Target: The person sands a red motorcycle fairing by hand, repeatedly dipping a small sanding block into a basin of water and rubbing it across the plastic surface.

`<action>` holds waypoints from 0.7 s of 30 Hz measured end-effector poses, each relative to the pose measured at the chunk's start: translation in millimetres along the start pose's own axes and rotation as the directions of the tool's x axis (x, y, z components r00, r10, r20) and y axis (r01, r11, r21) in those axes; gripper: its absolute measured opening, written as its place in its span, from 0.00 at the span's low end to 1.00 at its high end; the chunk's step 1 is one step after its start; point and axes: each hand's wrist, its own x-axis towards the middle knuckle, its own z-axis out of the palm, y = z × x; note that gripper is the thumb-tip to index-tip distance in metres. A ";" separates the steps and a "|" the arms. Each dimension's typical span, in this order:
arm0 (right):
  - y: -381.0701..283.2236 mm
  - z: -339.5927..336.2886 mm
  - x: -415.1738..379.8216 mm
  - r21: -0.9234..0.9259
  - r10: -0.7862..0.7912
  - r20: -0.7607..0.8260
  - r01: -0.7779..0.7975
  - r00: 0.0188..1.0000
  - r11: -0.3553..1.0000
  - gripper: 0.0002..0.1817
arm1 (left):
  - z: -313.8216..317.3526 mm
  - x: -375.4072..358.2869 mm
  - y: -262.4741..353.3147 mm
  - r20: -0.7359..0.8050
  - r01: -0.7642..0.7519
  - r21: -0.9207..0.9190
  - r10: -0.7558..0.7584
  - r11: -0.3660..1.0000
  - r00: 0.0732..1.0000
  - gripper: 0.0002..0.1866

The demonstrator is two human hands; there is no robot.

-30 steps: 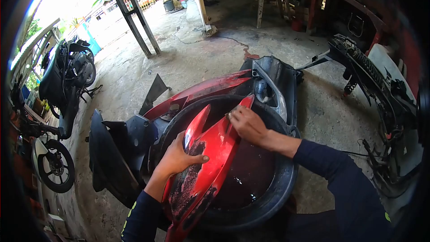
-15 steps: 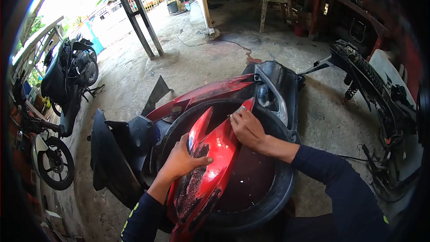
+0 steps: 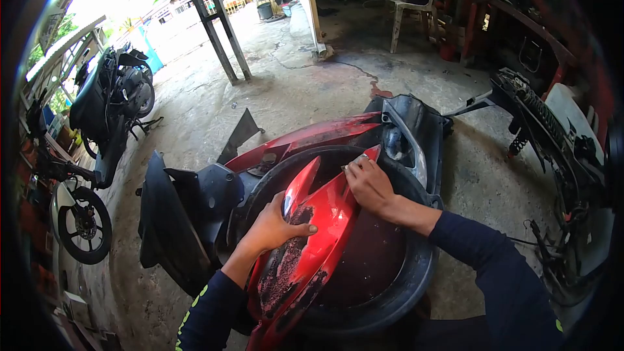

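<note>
A glossy red motorcycle fairing panel (image 3: 328, 227), with dark rough patches where the paint is gone, rests tilted over a round black tub (image 3: 416, 273). My left hand (image 3: 272, 229) grips its left edge, thumb lying across the top face. Near the panel's upper tip, my right hand (image 3: 369, 185) is closed with its fingers pressed together on the edge; whatever is between them is hidden. Dark reddish liquid (image 3: 367, 263) with small pale specks lies in the tub under the panel.
Around the tub lie a black plastic panel (image 3: 172, 221), another red panel (image 3: 305, 135) and a dark grey cover (image 3: 416, 123). A motorcycle (image 3: 107, 117) stands left, a stripped frame (image 3: 539, 130) right. A post (image 3: 218, 32) and plastic chair (image 3: 416, 10) are behind.
The whole view has shifted slightly, so things sit a little further right and lower. My right hand stays at the panel's upper tip; my left grip looks the same.
</note>
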 end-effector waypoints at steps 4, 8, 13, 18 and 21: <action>-14.0 -10.1 -6.0 0.050 -0.081 0.017 0.080 0.997 0.995 0.16 | -2.3 8.3 -7.6 -0.036 -0.011 0.102 0.015 0.995 0.999 0.65; 4.3 2.6 0.4 -0.026 0.045 0.179 -0.041 0.983 0.999 0.16 | -1.3 11.7 -14.7 -0.031 -0.017 0.076 0.019 0.997 0.999 0.68; -7.7 -6.5 -4.9 0.051 -0.090 0.030 0.088 0.996 0.995 0.19 | -4.3 10.0 -9.8 -0.032 -0.016 0.110 0.020 0.994 0.999 0.69; -12.6 -3.8 -0.5 -0.007 -0.036 0.045 0.037 0.998 0.999 0.18 | -7.0 13.5 -11.1 -0.035 -0.022 0.111 0.026 0.994 0.999 0.70; 6.2 5.2 0.3 -0.004 -0.051 0.020 0.051 0.999 0.999 0.15 | -6.0 12.5 -9.4 -0.028 -0.023 0.116 0.026 0.993 0.999 0.70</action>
